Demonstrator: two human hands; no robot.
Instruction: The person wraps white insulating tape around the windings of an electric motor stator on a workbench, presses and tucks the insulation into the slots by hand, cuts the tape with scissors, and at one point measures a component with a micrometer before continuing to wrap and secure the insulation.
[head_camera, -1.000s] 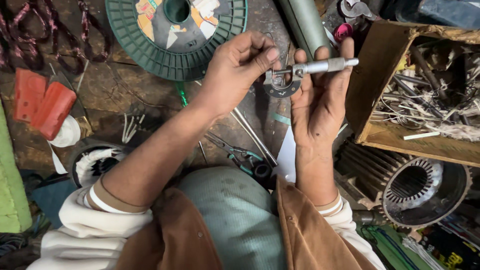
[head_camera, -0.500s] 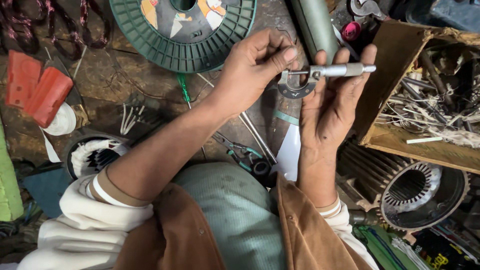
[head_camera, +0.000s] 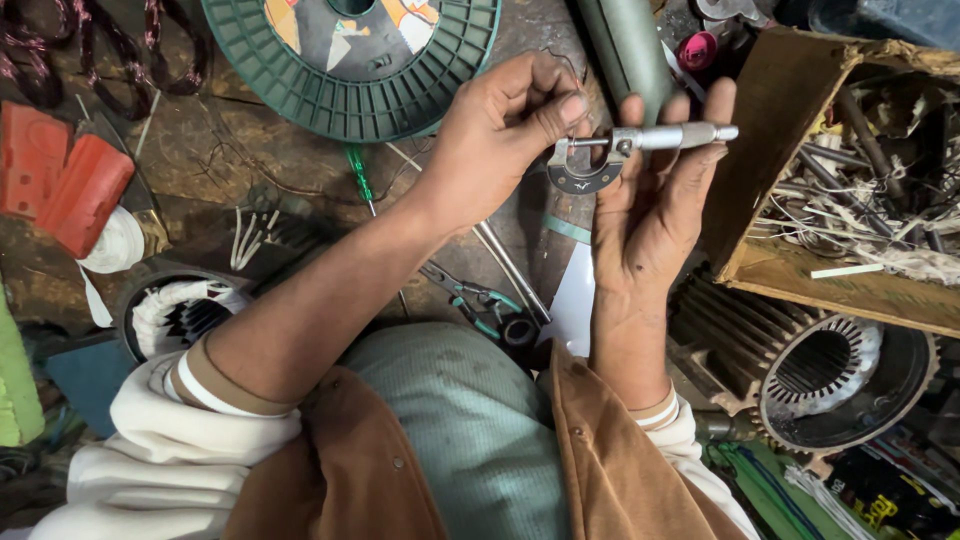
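Cluttered and grimy, the dark wooden workbench (head_camera: 250, 160) fills the head view, strewn with wire scraps and tools. Held above it is a small steel micrometer (head_camera: 620, 150) with a grey C-shaped frame and a bright, slim cylindrical barrel pointing to the right. The right hand (head_camera: 650, 215) is closed on the micrometer, palm up, its fingers curled behind the barrel and the thumb at the frame. The left hand (head_camera: 500, 130) pinches at the frame's open mouth, thumb and forefinger pressed together there; whether anything thin sits between them cannot be told.

Above and left of the micrometer lies a large green ribbed plastic spool (head_camera: 350, 80). Just behind it stands a dull green metal tube (head_camera: 625, 50). To its right is an open brown wooden box (head_camera: 790, 130) holding tangled wire offcuts. Below and right of the micrometer rests a dark finned motor stator (head_camera: 820, 370). Below and left lie green-handled pliers (head_camera: 480, 305), and far left, a red plastic block (head_camera: 60, 180).
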